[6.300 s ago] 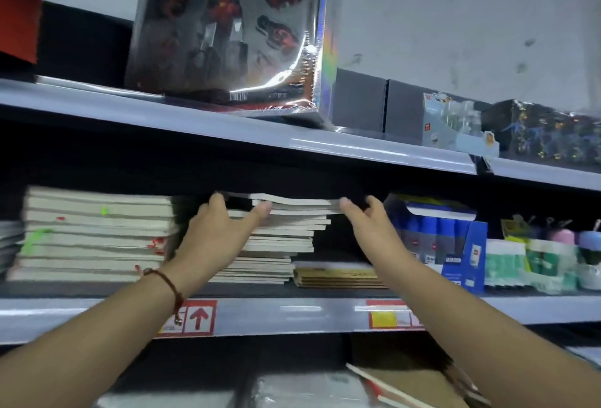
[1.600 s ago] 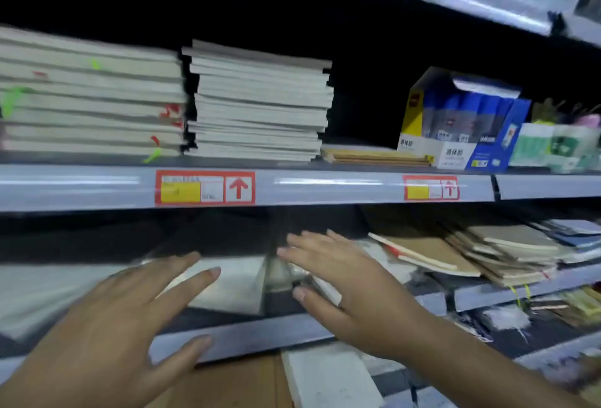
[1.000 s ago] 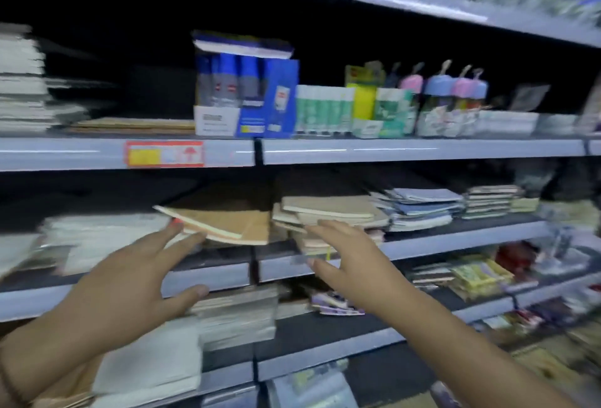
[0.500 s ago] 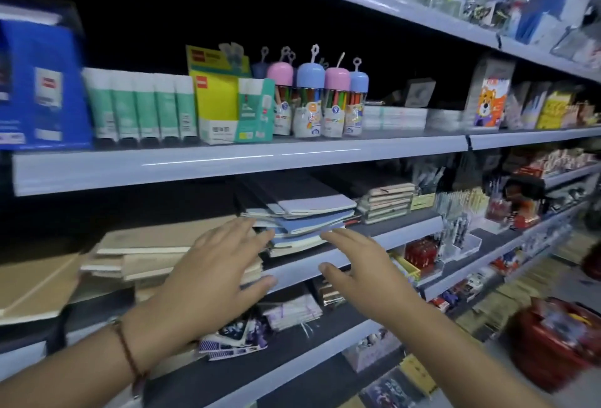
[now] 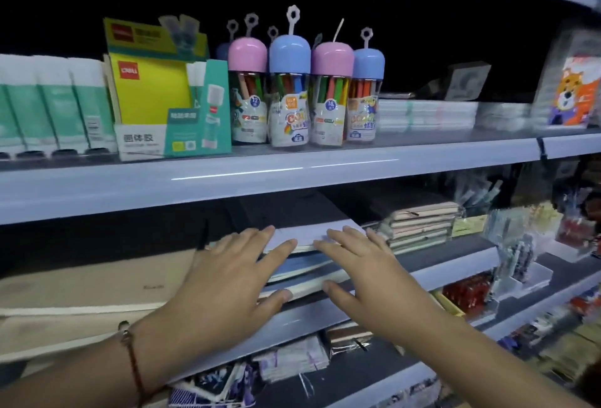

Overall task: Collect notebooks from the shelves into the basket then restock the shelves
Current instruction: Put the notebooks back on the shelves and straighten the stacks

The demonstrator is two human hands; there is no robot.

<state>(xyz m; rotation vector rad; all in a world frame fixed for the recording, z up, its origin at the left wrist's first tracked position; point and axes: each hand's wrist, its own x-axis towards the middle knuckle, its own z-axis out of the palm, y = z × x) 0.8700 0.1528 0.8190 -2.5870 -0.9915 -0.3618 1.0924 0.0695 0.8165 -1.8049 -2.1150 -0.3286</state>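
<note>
A short stack of thin blue-and-white paper-covered notebooks [image 5: 302,258], lying on the pale grey metal middle shelf [image 5: 455,269] below the row of dome-capped crayon tubs [image 5: 305,89], is being reached for, so the collecting step is judged to be in hand. A grip under the stack's front edge is being called for next. The left hand [image 5: 227,281] and right hand [image 5: 364,271] are being held flat, fingers spread and straight, over the stack's front; nothing is being gripped, and contact cannot be confirmed

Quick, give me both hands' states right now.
Left hand: open, fingers spread over the notebook stack, gripping nothing.
Right hand: open, fingers straight at the same stack, holding nothing.
</note>
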